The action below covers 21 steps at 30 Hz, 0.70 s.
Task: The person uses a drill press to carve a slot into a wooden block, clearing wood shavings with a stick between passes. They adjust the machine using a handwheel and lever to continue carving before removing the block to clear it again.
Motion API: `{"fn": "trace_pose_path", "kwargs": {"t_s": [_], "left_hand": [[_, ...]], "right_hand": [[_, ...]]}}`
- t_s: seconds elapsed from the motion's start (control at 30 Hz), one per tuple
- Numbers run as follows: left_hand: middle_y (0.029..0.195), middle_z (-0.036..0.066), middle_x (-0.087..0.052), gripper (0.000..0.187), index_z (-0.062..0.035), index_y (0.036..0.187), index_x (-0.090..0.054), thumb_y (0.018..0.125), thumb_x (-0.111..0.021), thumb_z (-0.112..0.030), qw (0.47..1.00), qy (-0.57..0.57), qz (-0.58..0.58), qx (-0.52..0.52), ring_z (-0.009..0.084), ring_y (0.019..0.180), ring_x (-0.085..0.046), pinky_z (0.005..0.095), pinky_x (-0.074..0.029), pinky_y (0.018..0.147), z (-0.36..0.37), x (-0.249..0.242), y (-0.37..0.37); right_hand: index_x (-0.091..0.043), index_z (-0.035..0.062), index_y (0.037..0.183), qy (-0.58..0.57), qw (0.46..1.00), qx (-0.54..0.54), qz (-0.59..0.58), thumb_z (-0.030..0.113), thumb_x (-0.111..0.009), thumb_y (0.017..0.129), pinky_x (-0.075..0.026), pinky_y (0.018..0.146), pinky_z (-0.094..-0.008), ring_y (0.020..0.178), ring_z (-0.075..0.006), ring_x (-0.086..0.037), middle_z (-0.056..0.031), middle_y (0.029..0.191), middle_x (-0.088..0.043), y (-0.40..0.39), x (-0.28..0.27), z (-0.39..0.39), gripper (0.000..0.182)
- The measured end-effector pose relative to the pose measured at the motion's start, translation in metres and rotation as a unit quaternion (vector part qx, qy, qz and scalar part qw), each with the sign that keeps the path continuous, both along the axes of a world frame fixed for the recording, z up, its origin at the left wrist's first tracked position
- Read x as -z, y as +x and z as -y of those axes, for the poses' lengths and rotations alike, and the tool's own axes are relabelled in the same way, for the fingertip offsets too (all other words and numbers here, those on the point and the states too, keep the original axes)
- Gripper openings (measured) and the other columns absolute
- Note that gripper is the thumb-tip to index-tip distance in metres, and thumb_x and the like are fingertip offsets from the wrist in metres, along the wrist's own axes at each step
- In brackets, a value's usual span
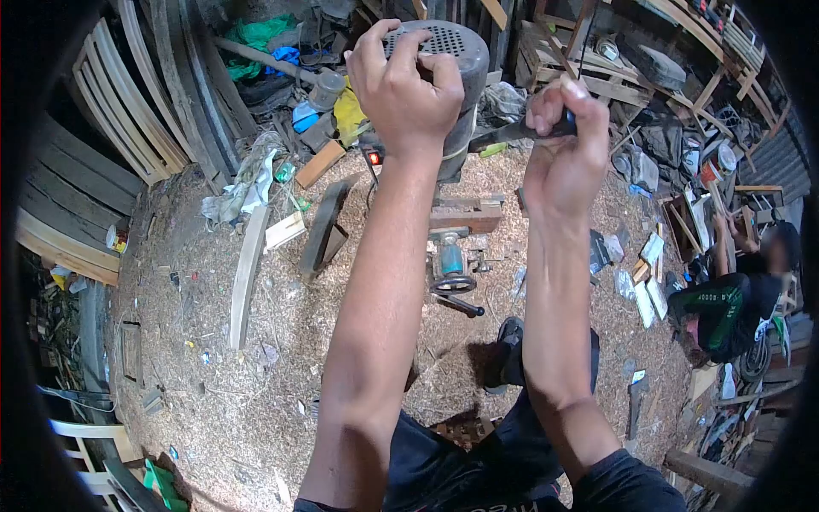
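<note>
Near the top centre stands a grey motor housing with a perforated round cover. My left hand rests on that cover, its fingers curled apart over the holes. To the right, my right hand is closed round the dark handle of a tool, whose flat dark part points left to the housing's side. Below the housing are a wooden block and a teal machine part with a black handwheel. A small red lit switch is left of the housing.
Wood shavings cover the floor. Curved wooden pieces lean at the upper left, and a long board lies left of my arms. At the right a person sits low, holding wood. Scrap wood is piled behind.
</note>
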State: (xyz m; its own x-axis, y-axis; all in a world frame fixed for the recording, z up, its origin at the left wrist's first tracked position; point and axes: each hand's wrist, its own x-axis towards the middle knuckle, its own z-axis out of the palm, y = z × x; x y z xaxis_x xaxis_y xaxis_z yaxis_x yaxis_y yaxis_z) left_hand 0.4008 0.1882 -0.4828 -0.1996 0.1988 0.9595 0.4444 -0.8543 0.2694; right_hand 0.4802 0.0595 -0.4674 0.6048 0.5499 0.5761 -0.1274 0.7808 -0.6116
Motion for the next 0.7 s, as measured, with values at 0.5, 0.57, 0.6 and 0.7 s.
{"fn": "trace_pose_path", "kwargs": {"t_s": [0.5, 0.57, 0.6, 0.7], "left_hand": [[0.14, 0.025, -0.032, 0.055, 0.0024, 0.132, -0.037, 0.088, -0.056, -0.025, 0.979, -0.148, -0.097, 0.097, 0.0395, 0.132, -0.03, 0.0473, -0.024, 0.11, 0.048, 0.0, -0.043], [0.141, 0.025, -0.031, 0.057, 0.0025, 0.134, -0.035, 0.088, -0.056, -0.023, 0.968, -0.199, -0.094, 0.121, 0.039, 0.133, -0.029, 0.0476, -0.023, 0.111, 0.068, 0.021, -0.063], [0.14, 0.025, -0.033, 0.053, 0.0027, 0.132, -0.038, 0.088, -0.056, -0.02, 0.964, -0.221, -0.078, 0.128, 0.0386, 0.132, -0.031, 0.0477, -0.024, 0.11, 0.073, 0.034, -0.072], [0.133, 0.022, -0.042, 0.044, 0.001, 0.123, -0.046, 0.083, -0.058, -0.011, 0.951, -0.27, -0.066, 0.133, 0.0371, 0.128, -0.038, 0.0459, -0.028, 0.109, 0.095, 0.058, -0.094]], "right_hand": [[-0.046, 0.0041, 0.063, 0.004, 0.999, 0.019, 0.05, 0.02, -0.05, 0.085, -0.031, 0.06, -0.0272, 0.061, -0.0115, -0.04, -0.0033, 0.065, -0.046, -0.006, 0.021, 0.018, 0.027], [-0.046, 0.0042, 0.064, -0.022, 0.998, 0.011, 0.056, 0.019, -0.048, 0.086, -0.033, 0.063, -0.0278, 0.063, -0.012, -0.042, -0.0035, 0.066, -0.048, -0.003, 0.018, 0.022, 0.026], [-0.047, 0.0037, 0.066, -0.045, 0.997, -0.009, 0.067, 0.018, -0.048, 0.086, -0.034, 0.065, -0.0286, 0.066, -0.0132, -0.043, -0.0046, 0.068, -0.048, -0.001, 0.015, 0.026, 0.025], [-0.057, -0.001, 0.084, -0.152, 0.979, -0.071, 0.12, 0.019, -0.045, 0.088, -0.04, 0.083, -0.0328, 0.089, -0.0198, -0.054, -0.0121, 0.089, -0.061, 0.011, -0.001, 0.039, 0.024]]}}
